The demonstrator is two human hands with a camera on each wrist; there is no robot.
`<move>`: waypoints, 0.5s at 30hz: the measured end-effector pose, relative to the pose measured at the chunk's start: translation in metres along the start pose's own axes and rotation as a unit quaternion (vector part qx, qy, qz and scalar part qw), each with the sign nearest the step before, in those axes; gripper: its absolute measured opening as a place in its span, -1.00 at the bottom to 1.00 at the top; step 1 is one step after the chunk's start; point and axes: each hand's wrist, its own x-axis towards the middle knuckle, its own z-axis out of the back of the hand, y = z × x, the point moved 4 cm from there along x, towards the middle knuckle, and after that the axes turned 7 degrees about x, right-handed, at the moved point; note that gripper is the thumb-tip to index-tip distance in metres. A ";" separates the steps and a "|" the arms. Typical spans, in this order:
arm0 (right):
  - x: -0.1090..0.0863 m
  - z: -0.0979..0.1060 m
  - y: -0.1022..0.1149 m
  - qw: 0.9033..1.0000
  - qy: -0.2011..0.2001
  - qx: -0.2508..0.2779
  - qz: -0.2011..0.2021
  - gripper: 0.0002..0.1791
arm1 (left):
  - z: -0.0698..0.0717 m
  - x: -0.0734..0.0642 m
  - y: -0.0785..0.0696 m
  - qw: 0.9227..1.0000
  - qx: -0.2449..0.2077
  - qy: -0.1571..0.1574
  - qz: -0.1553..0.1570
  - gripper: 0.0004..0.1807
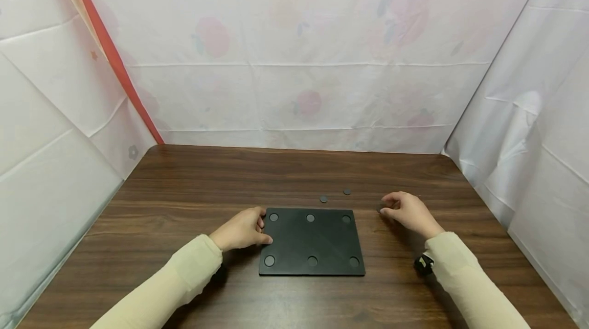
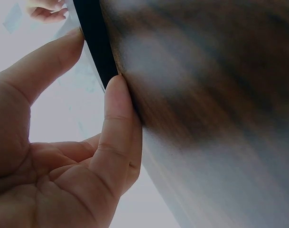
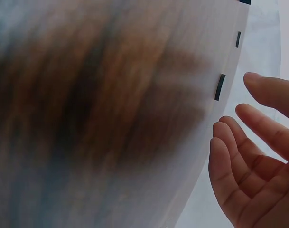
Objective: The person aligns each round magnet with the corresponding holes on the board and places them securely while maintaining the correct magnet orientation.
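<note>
A flat black rectangular board [image 1: 313,239] with several round recesses along its two long sides lies on the wooden table. At the board's left edge is my left hand [image 1: 241,229], thumb on one side and fingertips on the other, pinching it; the left wrist view shows this grip on the dark edge [image 2: 99,42]. To the right of the board, my right hand [image 1: 409,212] is low over the table with fingers loosely bent. Beside its fingertips is a small dark disc [image 1: 379,209]. In the right wrist view the fingers [image 3: 251,161] are apart from the nearer disc [image 3: 220,87].
Two more small dark discs, one [image 1: 323,199] nearer the board and another [image 1: 347,192] farther right, lie just behind the board. White patterned cloth [image 1: 294,89] hangs behind the brown table [image 1: 207,175] and along both sides. A red strip [image 1: 115,55] runs down the left corner.
</note>
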 end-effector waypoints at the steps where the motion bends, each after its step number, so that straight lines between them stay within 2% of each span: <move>1: 0.001 0.000 -0.001 1.000 0.002 -0.002 -0.002 -0.66 | 0.000 0.000 0.000 1.000 -0.002 0.000 0.000 -0.17; 15: 0.006 -0.005 0.000 0.999 0.015 -0.031 0.003 -0.77 | 0.000 -0.001 0.000 1.000 -0.008 0.002 0.003 -0.18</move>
